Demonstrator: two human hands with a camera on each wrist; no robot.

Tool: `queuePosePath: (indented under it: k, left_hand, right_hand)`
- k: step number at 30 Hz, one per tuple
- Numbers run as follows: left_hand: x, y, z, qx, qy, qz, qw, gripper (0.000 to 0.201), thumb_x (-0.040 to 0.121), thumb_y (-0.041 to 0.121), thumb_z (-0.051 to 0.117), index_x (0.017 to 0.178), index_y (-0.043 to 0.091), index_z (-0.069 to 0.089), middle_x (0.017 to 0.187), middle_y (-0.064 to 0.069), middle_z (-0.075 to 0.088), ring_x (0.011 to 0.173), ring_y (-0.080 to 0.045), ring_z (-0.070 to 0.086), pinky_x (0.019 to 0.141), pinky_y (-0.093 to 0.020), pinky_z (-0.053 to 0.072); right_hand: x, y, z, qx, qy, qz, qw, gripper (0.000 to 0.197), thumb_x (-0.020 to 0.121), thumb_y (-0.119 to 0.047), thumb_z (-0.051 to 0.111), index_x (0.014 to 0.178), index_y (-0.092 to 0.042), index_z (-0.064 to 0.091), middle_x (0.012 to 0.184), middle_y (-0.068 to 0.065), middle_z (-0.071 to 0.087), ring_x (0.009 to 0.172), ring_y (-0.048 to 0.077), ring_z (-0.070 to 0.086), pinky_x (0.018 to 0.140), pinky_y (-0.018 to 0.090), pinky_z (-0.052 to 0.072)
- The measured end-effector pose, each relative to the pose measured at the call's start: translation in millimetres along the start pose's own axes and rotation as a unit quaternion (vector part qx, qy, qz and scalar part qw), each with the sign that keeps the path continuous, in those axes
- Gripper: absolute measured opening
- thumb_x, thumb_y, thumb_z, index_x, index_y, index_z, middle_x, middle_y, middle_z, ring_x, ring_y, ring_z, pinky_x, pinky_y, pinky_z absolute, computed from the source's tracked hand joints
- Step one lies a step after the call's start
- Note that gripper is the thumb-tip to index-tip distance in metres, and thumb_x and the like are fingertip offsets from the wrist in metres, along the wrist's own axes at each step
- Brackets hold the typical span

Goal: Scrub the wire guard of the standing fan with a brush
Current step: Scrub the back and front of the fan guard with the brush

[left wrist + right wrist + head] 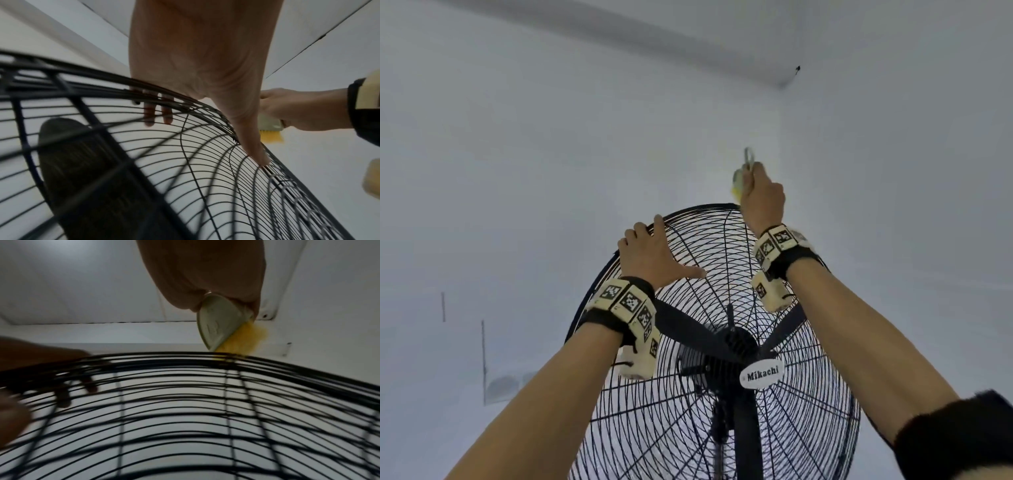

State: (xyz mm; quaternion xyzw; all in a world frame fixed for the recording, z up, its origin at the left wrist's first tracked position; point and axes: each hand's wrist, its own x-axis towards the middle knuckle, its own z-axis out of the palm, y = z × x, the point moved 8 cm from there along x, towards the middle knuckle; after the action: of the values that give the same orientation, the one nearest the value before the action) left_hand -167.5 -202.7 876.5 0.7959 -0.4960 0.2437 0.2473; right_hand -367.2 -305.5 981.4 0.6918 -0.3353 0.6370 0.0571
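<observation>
A black standing fan fills the lower middle of the head view, its round wire guard (722,260) curving up to a rim. My left hand (650,253) grips the top left of the rim (115,84), fingers hooked over and through the wires, thumb (252,146) lying along the guard. My right hand (762,198) holds a pale brush (739,181) with yellow bristles (244,339) at the top right of the rim. In the right wrist view the bristles touch the top wires (226,358).
White walls and ceiling meet in a corner (784,85) behind the fan. The motor housing (736,342) and a "Mikachi" badge (762,373) sit at the hub, with the pole (750,438) below. A dark blade (82,162) shows inside the guard.
</observation>
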Motion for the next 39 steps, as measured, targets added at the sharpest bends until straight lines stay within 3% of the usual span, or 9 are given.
queuePosePath:
  k: [7,11,15,20,24,27,32,35,39]
  left_hand:
    - [-3,-16,2,-0.047,-0.053,-0.047,0.996,0.143,0.052,0.097,0.068,0.164,0.034,0.006,0.16,-0.019,0.029,0.144,-0.045,0.033,0.112,-0.063,0.034]
    - [-11,-21,-3,-0.041,-0.028,-0.06,0.997,0.143,0.05,0.098,0.067,0.152,0.005,0.027,0.15,-0.02,0.042,0.138,-0.038,0.04,0.111,-0.056,0.041]
    - [-22,-39,-2,-0.092,-0.074,-0.072,0.99,0.147,0.047,0.094,0.073,0.16,0.021,0.015,0.156,-0.021,0.033,0.142,-0.045,0.036,0.112,-0.063,0.037]
    - [-33,-39,-1,-0.097,-0.048,-0.075,0.991,0.148,0.042,0.101,0.062,0.157,0.02,0.016,0.151,-0.02,0.035,0.134,-0.045,0.046,0.108,-0.061,0.043]
    - [-36,-36,-2,-0.099,-0.038,-0.075,0.992,0.142,0.049,0.098,0.065,0.158,0.019,0.018,0.153,-0.019,0.035,0.136,-0.044,0.044,0.108,-0.06,0.042]
    - [-40,-38,-5,-0.105,-0.04,-0.075,0.991,0.143,0.048,0.098,0.063,0.158,0.019,0.018,0.152,-0.019,0.035,0.136,-0.044,0.044,0.108,-0.06,0.042]
    - [-45,-35,-8,-0.106,-0.046,-0.071,0.991,0.147,0.045,0.101,0.06,0.159,0.02,0.015,0.153,-0.019,0.033,0.135,-0.044,0.044,0.107,-0.06,0.043]
    - [-44,-31,-7,-0.098,-0.039,-0.071,0.992,0.143,0.051,0.098,0.065,0.159,0.02,0.015,0.153,-0.019,0.033,0.135,-0.044,0.044,0.107,-0.061,0.042]
    - [-41,-29,-7,-0.091,-0.03,-0.076,0.992,0.142,0.051,0.098,0.066,0.157,0.018,0.018,0.152,-0.019,0.035,0.134,-0.044,0.045,0.106,-0.06,0.042]
  right_hand:
    - [-60,-108,38,0.016,-0.144,-0.282,0.949,0.031,0.111,-0.034,0.042,0.122,-0.009,0.057,0.068,-0.001,0.06,0.05,0.021,0.055,0.051,0.032,0.043]
    - [-43,-97,24,0.201,-0.146,-0.191,0.95,0.029,0.11,-0.03,0.043,0.133,-0.022,0.06,0.091,0.003,0.072,0.063,0.018,0.068,0.053,0.025,0.055]
    - [-3,-34,4,0.06,-0.013,-0.093,0.994,0.03,0.111,-0.028,0.039,0.13,-0.016,0.058,0.088,0.007,0.073,0.067,0.028,0.065,0.059,0.033,0.051]
    - [-35,-62,34,-0.09,-0.104,-0.226,0.964,0.024,0.111,-0.024,0.04,0.123,-0.015,0.058,0.068,-0.001,0.053,0.049,0.017,0.043,0.05,0.037,0.047]
    - [-78,-113,34,0.041,-0.148,-0.33,0.932,0.022,0.109,-0.025,0.045,0.123,-0.014,0.058,0.063,-0.007,0.056,0.04,0.009,0.044,0.041,0.028,0.04]
    - [-67,-105,20,0.186,-0.191,-0.22,0.938,0.023,0.108,-0.029,0.047,0.126,-0.02,0.057,0.089,0.001,0.07,0.056,0.004,0.058,0.046,0.014,0.042]
    - [-30,-21,-22,0.171,-0.005,-0.022,0.985,0.028,0.11,-0.03,0.04,0.128,-0.015,0.055,0.093,0.0,0.07,0.065,0.013,0.064,0.053,0.013,0.047]
    - [-41,-22,-12,0.092,-0.034,-0.078,0.992,0.025,0.112,-0.025,0.037,0.122,-0.013,0.056,0.073,0.0,0.067,0.053,0.018,0.062,0.049,0.032,0.051]
    - [-82,-75,1,0.147,-0.157,-0.245,0.945,0.018,0.11,-0.021,0.043,0.12,-0.016,0.056,0.063,-0.004,0.057,0.044,0.011,0.047,0.045,0.02,0.034]
